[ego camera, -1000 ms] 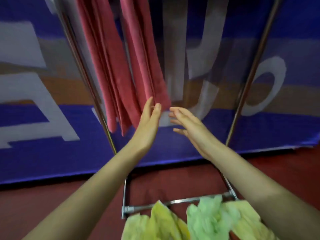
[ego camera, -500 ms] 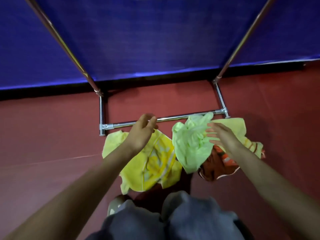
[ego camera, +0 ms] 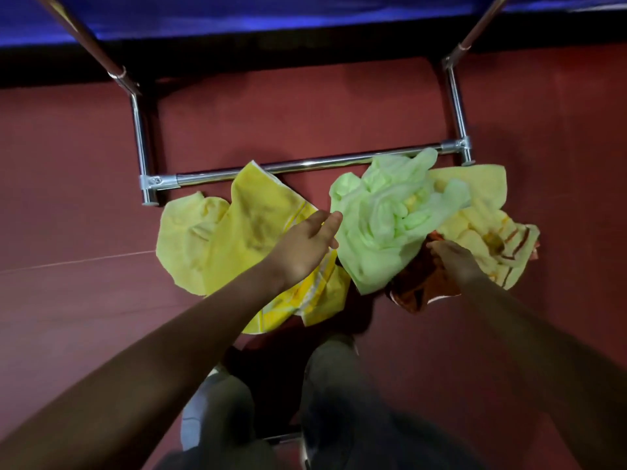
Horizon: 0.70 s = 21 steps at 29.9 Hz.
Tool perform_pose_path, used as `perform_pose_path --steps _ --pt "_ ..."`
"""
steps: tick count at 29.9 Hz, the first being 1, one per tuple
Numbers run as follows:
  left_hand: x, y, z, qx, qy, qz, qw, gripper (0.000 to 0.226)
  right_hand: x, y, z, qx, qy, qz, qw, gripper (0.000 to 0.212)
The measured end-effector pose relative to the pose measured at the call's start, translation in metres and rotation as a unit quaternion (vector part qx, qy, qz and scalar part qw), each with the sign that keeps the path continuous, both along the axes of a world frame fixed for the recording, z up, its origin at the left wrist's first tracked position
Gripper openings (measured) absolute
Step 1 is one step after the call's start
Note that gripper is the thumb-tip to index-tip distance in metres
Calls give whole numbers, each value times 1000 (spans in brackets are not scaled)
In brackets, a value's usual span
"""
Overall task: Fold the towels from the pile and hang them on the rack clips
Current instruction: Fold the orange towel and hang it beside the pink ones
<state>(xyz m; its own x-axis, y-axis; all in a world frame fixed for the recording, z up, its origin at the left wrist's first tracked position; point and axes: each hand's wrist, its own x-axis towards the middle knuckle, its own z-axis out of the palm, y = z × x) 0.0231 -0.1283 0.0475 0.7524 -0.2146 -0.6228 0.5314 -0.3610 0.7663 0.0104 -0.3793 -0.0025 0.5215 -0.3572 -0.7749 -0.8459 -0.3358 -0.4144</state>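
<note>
Since the green towel tops the pile, my left hand hovers released at its nine o'clock; my right hand tucks under at four o'clock, grip unclear.

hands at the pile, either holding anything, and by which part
Left hand holds nothing, fingers straight by the green towel's left edge. Right hand reaches where that towel overlaps the orange towel; a grip cannot be told.
</note>
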Motion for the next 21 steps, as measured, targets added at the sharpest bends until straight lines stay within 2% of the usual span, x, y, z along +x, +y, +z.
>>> perform_pose_path --steps 2,3,6,11,14,17,21 --pt "0 -5 -12 -5 13 -6 1000 33 -4 -9 -21 -42 -14 18 999 21" --pt "0 -7 -17 -2 14 -11 1000 34 -8 -15 -32 -54 -15 41 998 21" --pt "-2 -11 -27 -1 28 -11 1000 40 -13 -19 -52 -77 2 95 992 24" --pt "-9 -13 -29 -6 43 -15 999 37 -19 -21 -70 -92 51 170 980 31" --pt "-12 -10 -26 -2 44 -19 999 42 -27 -21 -68 -100 38 209 972 38" --pt "-13 -9 -19 -2 35 -18 999 39 -33 -26 -58 -83 21 181 980 39" --pt "-14 -9 -10 5 30 -36 999 34 -23 -24 -32 -30 -3 94 995 35"
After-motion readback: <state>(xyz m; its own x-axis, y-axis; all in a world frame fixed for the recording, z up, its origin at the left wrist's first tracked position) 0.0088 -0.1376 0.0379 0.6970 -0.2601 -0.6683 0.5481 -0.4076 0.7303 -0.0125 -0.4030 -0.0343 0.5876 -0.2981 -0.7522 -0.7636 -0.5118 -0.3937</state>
